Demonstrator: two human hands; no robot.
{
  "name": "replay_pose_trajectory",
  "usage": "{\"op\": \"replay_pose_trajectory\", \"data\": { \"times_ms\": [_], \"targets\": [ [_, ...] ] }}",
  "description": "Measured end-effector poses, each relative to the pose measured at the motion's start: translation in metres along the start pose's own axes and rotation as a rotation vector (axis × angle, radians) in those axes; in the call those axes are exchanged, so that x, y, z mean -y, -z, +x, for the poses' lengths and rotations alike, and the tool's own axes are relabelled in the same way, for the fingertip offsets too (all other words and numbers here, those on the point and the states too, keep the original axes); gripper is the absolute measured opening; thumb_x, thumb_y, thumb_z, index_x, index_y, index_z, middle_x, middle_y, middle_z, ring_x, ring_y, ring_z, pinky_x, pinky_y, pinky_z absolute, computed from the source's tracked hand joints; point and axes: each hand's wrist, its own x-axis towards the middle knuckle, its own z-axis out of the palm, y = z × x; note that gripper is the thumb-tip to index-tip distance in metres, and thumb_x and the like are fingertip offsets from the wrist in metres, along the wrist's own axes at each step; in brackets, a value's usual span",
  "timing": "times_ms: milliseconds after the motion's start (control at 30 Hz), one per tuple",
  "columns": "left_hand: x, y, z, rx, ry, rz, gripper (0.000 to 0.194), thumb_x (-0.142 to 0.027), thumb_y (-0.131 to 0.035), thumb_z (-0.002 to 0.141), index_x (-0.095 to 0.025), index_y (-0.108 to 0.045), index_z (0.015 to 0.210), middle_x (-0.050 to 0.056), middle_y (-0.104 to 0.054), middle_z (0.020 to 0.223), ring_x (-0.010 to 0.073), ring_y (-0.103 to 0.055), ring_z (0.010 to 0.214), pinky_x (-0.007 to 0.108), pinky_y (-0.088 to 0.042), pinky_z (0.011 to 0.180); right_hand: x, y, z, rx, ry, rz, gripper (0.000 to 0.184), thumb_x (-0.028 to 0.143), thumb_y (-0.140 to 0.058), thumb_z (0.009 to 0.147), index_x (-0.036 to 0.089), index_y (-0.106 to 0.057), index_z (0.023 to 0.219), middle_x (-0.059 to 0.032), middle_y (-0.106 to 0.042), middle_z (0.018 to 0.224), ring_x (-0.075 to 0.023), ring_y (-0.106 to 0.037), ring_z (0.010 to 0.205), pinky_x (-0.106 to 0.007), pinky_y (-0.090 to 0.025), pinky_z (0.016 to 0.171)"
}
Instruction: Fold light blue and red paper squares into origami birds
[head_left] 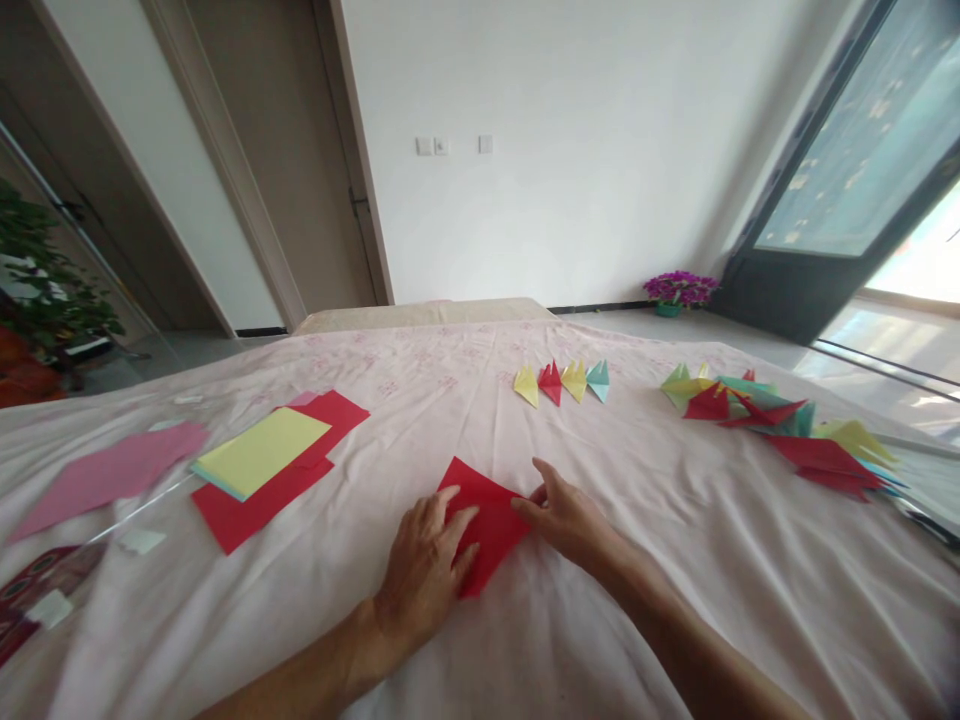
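A red sheet of paper [491, 515] lies on the cloth before me, turned corner-up with a crease across its upper part. On its left side rests my left hand [427, 550], fingers spread and pressing the paper down. My right hand [562, 510] pinches the right corner between the thumb and a bent finger, while the index finger points up and away. Beyond the hands stands a row of small folded paper pieces [551, 382] in yellow, red and light blue.
To the left lie a yellow sheet [262, 450] on red paper [247, 520] and a pink sheet [120, 470]. A dark red package [45, 590] is at the lower left edge. Folded coloured paper shapes [750, 400] are heaped at right, near more folded red paper [817, 465]. Pale cloth [420, 380] covers the surface.
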Motion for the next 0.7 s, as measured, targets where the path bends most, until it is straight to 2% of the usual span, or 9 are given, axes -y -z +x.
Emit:
{"op": "replay_pose_trajectory", "data": {
  "times_ms": [100, 200, 333, 400, 500, 567, 633, 700],
  "targets": [
    [-0.004, -0.004, -0.004, 0.005, -0.012, 0.025, 0.045, -0.043, -0.057, 0.087, -0.025, -0.057, 0.128, 0.012, -0.045, 0.143, 0.0341, -0.040, 0.132, 0.055, -0.035, 0.108, 0.015, -0.006, -0.001, -0.024, -0.049, 0.079, 0.068, 0.025, -0.059, 0.073, 0.015, -0.043, 0.139, -0.0066, -0.068, 0.092, -0.0223, -0.064, 0.080, -0.032, -0.048, 0.071],
    [-0.011, -0.007, -0.009, 0.056, 0.022, 0.005, 0.055, -0.045, -0.060, 0.084, -0.023, -0.052, 0.134, 0.014, -0.039, 0.148, 0.0368, -0.035, 0.136, 0.056, -0.035, 0.109, 0.018, -0.005, 0.011, -0.017, -0.028, 0.150, 0.072, 0.011, -0.056, 0.064, 0.014, -0.047, 0.136, -0.0073, -0.066, 0.098, -0.0205, -0.063, 0.083, -0.031, -0.048, 0.074],
    [-0.022, -0.001, -0.005, 0.128, 0.011, -0.067, 0.055, -0.043, -0.056, 0.088, -0.025, -0.047, 0.139, 0.012, -0.035, 0.151, 0.0333, -0.038, 0.135, 0.051, -0.037, 0.109, 0.003, 0.013, 0.045, 0.052, -0.088, 0.252, 0.076, 0.006, -0.054, 0.060, 0.012, -0.046, 0.135, -0.0050, -0.066, 0.090, -0.0159, -0.061, 0.066, -0.026, -0.047, 0.057],
    [-0.022, 0.005, 0.005, 0.133, -0.001, -0.082, 0.050, -0.034, -0.053, 0.090, -0.026, -0.046, 0.139, 0.009, -0.038, 0.150, 0.0292, -0.041, 0.133, 0.047, -0.037, 0.109, -0.004, 0.021, 0.060, 0.089, -0.133, 0.308, 0.081, 0.003, -0.055, 0.055, 0.010, -0.046, 0.135, -0.0053, -0.067, 0.087, -0.0149, -0.060, 0.062, -0.024, -0.045, 0.052],
    [-0.012, 0.008, 0.023, 0.147, -0.015, -0.063, 0.041, -0.026, -0.052, 0.091, -0.022, -0.056, 0.131, 0.009, -0.051, 0.140, 0.0263, -0.047, 0.126, 0.044, -0.037, 0.109, -0.006, 0.023, 0.066, 0.138, -0.153, 0.399, 0.074, 0.007, -0.058, 0.059, 0.007, -0.048, 0.132, -0.0048, -0.068, 0.080, -0.0153, -0.062, 0.064, -0.024, -0.046, 0.055],
    [-0.003, 0.006, 0.029, 0.142, -0.043, -0.032, 0.041, -0.023, -0.055, 0.089, -0.022, -0.056, 0.131, 0.011, -0.051, 0.140, 0.0277, -0.047, 0.126, 0.046, -0.037, 0.109, -0.005, 0.017, 0.060, 0.143, -0.157, 0.443, 0.068, 0.013, -0.060, 0.064, 0.007, -0.050, 0.131, -0.0061, -0.069, 0.083, -0.0161, -0.064, 0.068, -0.025, -0.048, 0.058],
    [0.005, 0.002, 0.028, 0.126, -0.077, 0.003, 0.044, -0.022, -0.055, 0.089, -0.022, -0.054, 0.133, 0.013, -0.047, 0.143, 0.0301, -0.043, 0.130, 0.049, -0.037, 0.109, -0.004, 0.010, 0.050, 0.130, -0.153, 0.476, 0.067, 0.022, -0.060, 0.070, 0.008, -0.047, 0.134, -0.0095, -0.068, 0.095, -0.0178, -0.065, 0.076, -0.027, -0.051, 0.062],
    [0.010, -0.002, 0.021, 0.100, -0.094, 0.035, 0.046, -0.021, -0.055, 0.089, -0.022, -0.051, 0.135, 0.014, -0.044, 0.145, 0.0316, -0.040, 0.133, 0.051, -0.037, 0.108, -0.006, 0.003, 0.039, 0.090, -0.153, 0.496, 0.070, 0.030, -0.060, 0.074, 0.012, -0.042, 0.138, -0.0140, -0.060, 0.117, -0.0191, -0.065, 0.084, -0.031, -0.054, 0.066]
  ]
}}
